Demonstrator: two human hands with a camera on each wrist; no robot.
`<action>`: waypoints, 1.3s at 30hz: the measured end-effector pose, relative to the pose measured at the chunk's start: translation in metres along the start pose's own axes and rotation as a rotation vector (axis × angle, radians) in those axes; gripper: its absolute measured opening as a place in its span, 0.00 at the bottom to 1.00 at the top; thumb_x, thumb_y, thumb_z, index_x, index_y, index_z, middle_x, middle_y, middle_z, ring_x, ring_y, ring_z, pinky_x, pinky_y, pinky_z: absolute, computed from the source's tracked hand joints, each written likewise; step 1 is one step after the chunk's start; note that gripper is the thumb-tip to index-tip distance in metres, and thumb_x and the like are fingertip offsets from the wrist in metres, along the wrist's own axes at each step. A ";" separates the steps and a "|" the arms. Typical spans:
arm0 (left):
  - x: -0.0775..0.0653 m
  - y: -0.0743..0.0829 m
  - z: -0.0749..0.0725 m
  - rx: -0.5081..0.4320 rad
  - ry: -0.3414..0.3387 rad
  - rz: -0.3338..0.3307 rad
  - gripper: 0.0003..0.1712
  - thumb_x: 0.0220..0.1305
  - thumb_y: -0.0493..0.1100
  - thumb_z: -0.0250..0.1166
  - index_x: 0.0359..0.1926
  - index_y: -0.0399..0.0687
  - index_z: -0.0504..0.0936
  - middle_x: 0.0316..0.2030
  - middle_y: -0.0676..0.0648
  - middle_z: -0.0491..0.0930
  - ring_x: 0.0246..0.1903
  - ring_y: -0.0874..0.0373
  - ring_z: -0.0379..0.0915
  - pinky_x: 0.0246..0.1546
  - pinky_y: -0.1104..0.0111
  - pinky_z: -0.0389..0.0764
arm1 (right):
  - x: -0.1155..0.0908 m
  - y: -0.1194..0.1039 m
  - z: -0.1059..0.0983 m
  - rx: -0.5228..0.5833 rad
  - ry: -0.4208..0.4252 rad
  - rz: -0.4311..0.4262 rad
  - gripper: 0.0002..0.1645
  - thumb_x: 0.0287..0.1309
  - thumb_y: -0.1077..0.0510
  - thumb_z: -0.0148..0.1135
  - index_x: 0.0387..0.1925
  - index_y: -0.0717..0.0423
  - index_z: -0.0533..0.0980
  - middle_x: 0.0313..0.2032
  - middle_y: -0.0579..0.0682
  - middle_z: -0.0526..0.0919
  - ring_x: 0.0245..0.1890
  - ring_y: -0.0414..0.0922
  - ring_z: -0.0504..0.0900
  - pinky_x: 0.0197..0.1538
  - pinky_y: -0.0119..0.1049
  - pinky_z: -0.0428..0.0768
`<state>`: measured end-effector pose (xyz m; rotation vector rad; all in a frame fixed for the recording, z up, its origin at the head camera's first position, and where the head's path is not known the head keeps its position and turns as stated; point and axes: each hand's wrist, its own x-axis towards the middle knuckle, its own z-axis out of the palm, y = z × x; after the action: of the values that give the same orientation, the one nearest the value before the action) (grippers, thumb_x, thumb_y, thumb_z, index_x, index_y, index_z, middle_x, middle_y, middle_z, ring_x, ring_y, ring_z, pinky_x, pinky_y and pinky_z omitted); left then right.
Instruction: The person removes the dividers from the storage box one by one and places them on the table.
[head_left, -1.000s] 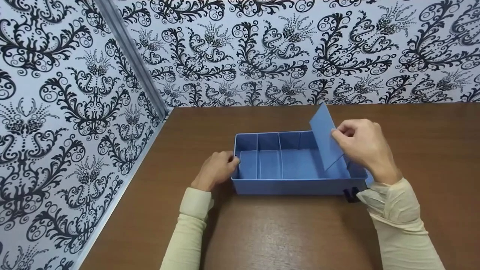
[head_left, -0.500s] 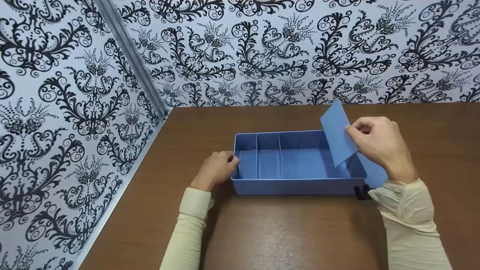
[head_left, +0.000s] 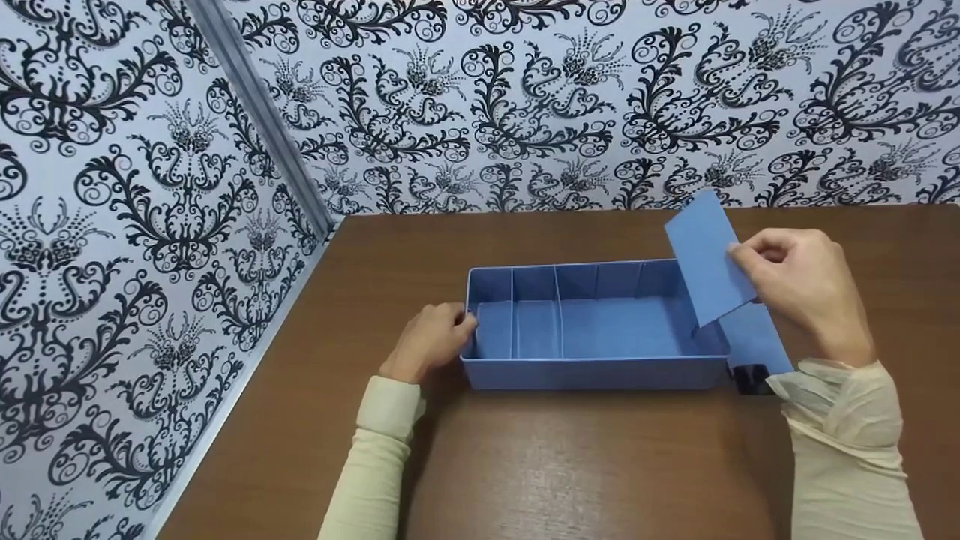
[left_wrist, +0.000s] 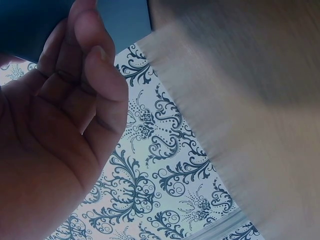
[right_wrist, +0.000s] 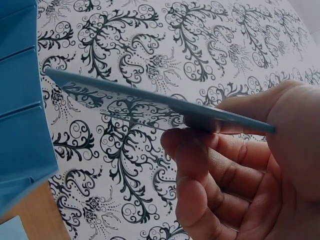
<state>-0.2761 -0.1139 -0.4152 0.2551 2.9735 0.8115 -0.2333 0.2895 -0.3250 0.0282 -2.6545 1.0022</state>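
Observation:
A long blue divider box (head_left: 592, 373) sits on the table with its inside facing up. Two upright partitions cross its left part; the right part is one longer compartment. At the box's left end, my left hand (head_left: 430, 339) holds the end wall, fingers curled at the rim. My right hand (head_left: 806, 281) pinches a thin flat blue divider (head_left: 709, 259) by its edge, tilted above the box's right end. In the right wrist view the divider (right_wrist: 135, 94) appears nearly edge-on between thumb and fingers. Whether its lower corner touches the box cannot be told.
Another flat blue divider (head_left: 756, 339) lies on the brown wooden table (head_left: 562, 465) just right of the box, partly behind my right wrist. A black device (head_left: 751, 379) is at that wrist. Patterned walls (head_left: 525, 97) stand behind and to the left.
My right hand has moved right with the divider, lifting it out of the box's right compartment. The divider on the table has come into fuller view. My left hand has stayed on the box.

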 end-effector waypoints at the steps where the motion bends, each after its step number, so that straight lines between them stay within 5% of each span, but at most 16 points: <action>1: 0.000 0.000 0.000 -0.004 0.000 -0.003 0.14 0.72 0.49 0.52 0.40 0.46 0.80 0.25 0.48 0.73 0.27 0.54 0.72 0.30 0.64 0.72 | 0.000 0.000 -0.001 0.004 0.000 0.005 0.23 0.66 0.44 0.59 0.39 0.60 0.84 0.27 0.48 0.86 0.20 0.38 0.77 0.26 0.33 0.72; 15: -0.002 -0.001 -0.001 -0.002 0.018 0.023 0.14 0.72 0.48 0.53 0.36 0.47 0.79 0.24 0.50 0.70 0.27 0.55 0.71 0.30 0.63 0.70 | 0.000 0.005 -0.009 0.006 0.043 0.014 0.23 0.65 0.42 0.60 0.37 0.58 0.84 0.25 0.41 0.85 0.20 0.37 0.77 0.26 0.32 0.70; 23: -0.003 -0.001 0.000 -0.023 0.004 0.001 0.13 0.72 0.48 0.53 0.38 0.46 0.80 0.24 0.49 0.71 0.26 0.55 0.71 0.29 0.64 0.70 | 0.001 0.030 -0.020 -0.057 0.047 0.052 0.24 0.65 0.42 0.59 0.39 0.60 0.84 0.33 0.52 0.88 0.22 0.36 0.74 0.26 0.33 0.70; 39: -0.001 0.002 -0.001 0.017 0.016 0.032 0.14 0.72 0.48 0.53 0.38 0.45 0.81 0.24 0.49 0.71 0.27 0.55 0.70 0.30 0.64 0.69 | 0.001 0.074 -0.039 -0.115 0.079 0.069 0.23 0.64 0.44 0.59 0.34 0.61 0.84 0.18 0.17 0.71 0.20 0.30 0.69 0.27 0.31 0.65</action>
<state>-0.2753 -0.1132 -0.4130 0.2993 2.9998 0.7953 -0.2327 0.3711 -0.3446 -0.1256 -2.6521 0.8506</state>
